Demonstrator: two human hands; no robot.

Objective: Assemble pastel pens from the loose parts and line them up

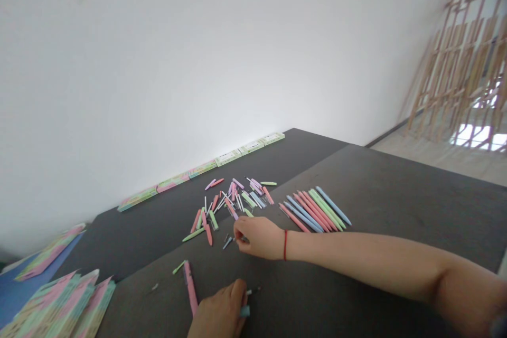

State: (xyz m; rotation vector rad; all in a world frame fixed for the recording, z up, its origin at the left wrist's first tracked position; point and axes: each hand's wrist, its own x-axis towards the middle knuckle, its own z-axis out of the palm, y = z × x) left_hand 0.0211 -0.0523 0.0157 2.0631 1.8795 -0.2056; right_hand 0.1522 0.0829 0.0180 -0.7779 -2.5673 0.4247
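Observation:
My left hand (222, 307), low in the view, is closed around a light-blue pen part (245, 311); a thin refill (252, 291) with a dark tip sticks out beside it. Left of this hand lies a pink pen barrel (190, 288), with a small green pen piece (178, 268) near its top. My right hand (259, 237), a red string on its wrist, has its fingers pinched just above the table. Whatever those fingers hold is too small to make out. Small blue-grey pen tips (227, 243) lie just left of them.
Beyond my hands spreads a pile of loose pen parts (214, 220), pink, green, purple, blue and white. A row of pens (315, 210) lies right of it. Flat boxes (202, 169) line the wall edge of the dark table (380, 195). Pastel packets (59, 306) are at lower left.

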